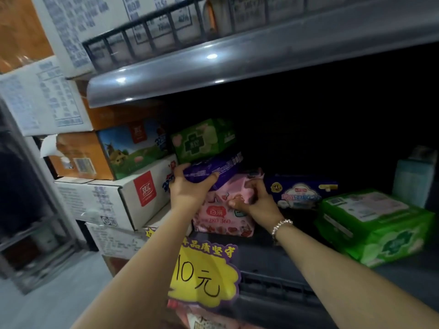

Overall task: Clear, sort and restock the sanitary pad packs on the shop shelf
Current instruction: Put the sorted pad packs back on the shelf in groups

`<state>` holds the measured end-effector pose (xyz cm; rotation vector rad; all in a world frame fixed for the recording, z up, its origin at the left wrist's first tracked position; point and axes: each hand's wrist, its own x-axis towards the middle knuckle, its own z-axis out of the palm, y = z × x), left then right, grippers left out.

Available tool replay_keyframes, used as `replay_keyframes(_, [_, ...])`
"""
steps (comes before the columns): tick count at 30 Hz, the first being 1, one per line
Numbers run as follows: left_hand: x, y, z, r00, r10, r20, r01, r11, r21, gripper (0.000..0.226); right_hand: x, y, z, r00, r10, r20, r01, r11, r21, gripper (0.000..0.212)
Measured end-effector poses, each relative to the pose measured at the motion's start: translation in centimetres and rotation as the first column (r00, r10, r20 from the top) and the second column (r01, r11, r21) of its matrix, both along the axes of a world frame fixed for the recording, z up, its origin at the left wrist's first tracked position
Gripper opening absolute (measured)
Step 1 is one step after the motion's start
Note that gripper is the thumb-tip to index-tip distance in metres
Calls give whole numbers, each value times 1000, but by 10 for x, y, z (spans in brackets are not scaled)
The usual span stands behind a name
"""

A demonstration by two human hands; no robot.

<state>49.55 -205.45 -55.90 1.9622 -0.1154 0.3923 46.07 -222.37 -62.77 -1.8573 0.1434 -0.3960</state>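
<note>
On the shelf [273,260], left end: stack of three packs. Pink pack [221,217] at bottom, printed "280 360"; purple pack [213,168] lying on it; green pack [204,138] on top, lettering blurred. Left hand [190,186] curled round purple pack's near end; right hand [256,200] pinching pink pack's upper edge. Dark blue pack [299,191] just beside, second green pack [375,224] further right. Yellow price tag [204,274] reading "10元" clipped at shelf front, partly hidden by left forearm. Cartons [140,188] marked "双汇" stacked left of shelf.

Dim metal shelving [237,58], grey floor [59,293]
</note>
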Motion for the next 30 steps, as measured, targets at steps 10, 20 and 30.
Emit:
replay_keyframes(10, [-47, -13, 12, 994, -107, -35, 104, 993, -62, 75, -63, -9, 13, 988, -93, 127, 85, 994, 65, 46])
replay_keyframes(20, [-133, -41, 35, 940, -288, -182, 159, 844, -513, 63, -173, -46, 63, 935, -236, 264, 240, 971, 15, 45])
replay_keyframes(30, [-233, -44, 63, 896, -375, -239, 136, 743, -656, 68, -288, -68, 95, 881, -350, 317, 338, 936, 94, 38])
